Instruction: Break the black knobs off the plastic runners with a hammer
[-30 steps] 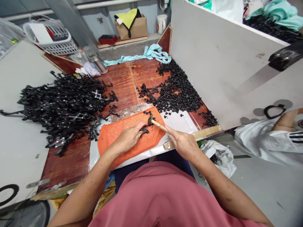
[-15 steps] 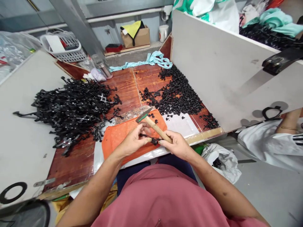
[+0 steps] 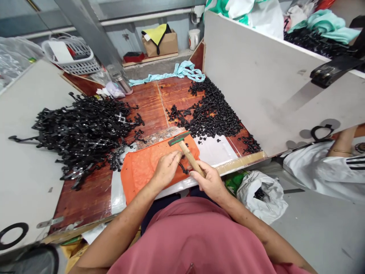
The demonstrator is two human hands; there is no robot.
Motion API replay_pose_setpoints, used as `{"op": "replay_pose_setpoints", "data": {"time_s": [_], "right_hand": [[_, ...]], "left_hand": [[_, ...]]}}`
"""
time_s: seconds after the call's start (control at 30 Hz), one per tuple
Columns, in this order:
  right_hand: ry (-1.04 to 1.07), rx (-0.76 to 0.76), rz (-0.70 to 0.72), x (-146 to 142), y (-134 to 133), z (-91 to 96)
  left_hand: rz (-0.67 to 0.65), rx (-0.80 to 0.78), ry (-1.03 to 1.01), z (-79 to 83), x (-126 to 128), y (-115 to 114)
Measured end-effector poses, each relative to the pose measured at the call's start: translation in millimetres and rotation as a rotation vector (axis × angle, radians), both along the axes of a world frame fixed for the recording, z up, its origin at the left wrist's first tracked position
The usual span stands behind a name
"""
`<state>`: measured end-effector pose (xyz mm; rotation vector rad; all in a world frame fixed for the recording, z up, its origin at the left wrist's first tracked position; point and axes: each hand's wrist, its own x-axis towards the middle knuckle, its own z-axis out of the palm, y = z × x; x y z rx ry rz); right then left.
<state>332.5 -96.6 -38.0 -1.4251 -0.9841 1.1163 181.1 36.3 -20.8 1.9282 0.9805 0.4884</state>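
My right hand [image 3: 207, 177] is closed around the wooden handle of a hammer [image 3: 190, 158], whose greenish metal head points away from me. Just left of the handle is a small, slim black plastic part [image 3: 183, 168], slanting between my two hands. Its near end lies by my right fingertips; whether they touch it I cannot tell. My left hand [image 3: 167, 168] is pinched at the part's far end, with the fingertips pressed together. Both hands are above an orange cloth [image 3: 139, 167] spread at the table's front edge.
A tangled heap of black plastic parts [image 3: 85, 133] lies on the left, and a pile of small black pieces [image 3: 218, 114] on the right. Grey partitions [image 3: 270, 83] flank the table. A white sack [image 3: 264, 201] stands below right, near another person's arm [image 3: 343, 142].
My left fingers have closed together at the far end of the black part, which has swung from lying crosswise to slanting away. The hammer head has turned slightly to the right.
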Motion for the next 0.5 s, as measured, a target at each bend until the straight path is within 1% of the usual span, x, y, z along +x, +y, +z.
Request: {"op": "replay_pose_setpoints", "data": {"time_s": [0.03,0.1,0.2,0.27,0.33,0.5], "right_hand": [[-0.009,0.002,-0.007,5.7,-4.1,0.1],[-0.095,-0.021,-0.054,21.2,-13.4,-2.6],[-0.300,-0.104,-0.121,47.1,-26.7,-12.8],[-0.406,-0.157,-0.123,59.7,-33.1,-19.5],[-0.458,-0.188,-0.100,66.0,-36.8,-23.2],[-0.475,-0.217,-0.066,66.2,-37.2,-22.5]], "left_hand": [[0.000,0.012,0.016,0.0,-2.8,7.6],[-0.020,0.032,0.054,0.2,-8.0,22.6],[-0.123,0.104,0.200,0.1,-10.3,38.0],[-0.164,0.165,0.314,-0.8,-6.9,41.7],[-0.180,0.210,0.389,-2.3,-1.4,41.4],[-0.230,0.298,0.483,-3.6,9.1,36.9]]}}
